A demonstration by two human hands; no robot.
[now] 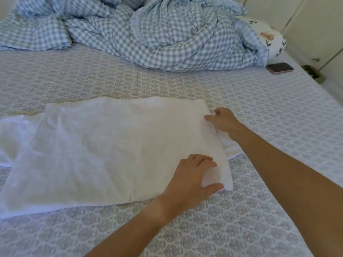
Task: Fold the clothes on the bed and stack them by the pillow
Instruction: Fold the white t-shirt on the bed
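Nearest you, your left hand [194,175] reaches in from below and pinches the near right corner of the white garment [111,151], thumb under the folded edge and fingers curled on top. Just beyond it, your right hand [222,121] comes in from the right with the forearm stretched across the bed [241,210]; its fingers are curled at the far right corner of the same edge and look to be nipping the cloth, though the contact is partly hidden. Both hands sit on the garment's right short end, so the cloth lies wholly to your left, its long axis running left to right across the bed. That suggests the next fold carries this end leftward over the body; the left hand is the nearer one. A thinner layer trails out past the left end, and a strip shows under your right wrist. Farther off, the checked duvet [148,34] is bunched up, with the pillow [271,38] at its right and a phone [279,68] just beside that.
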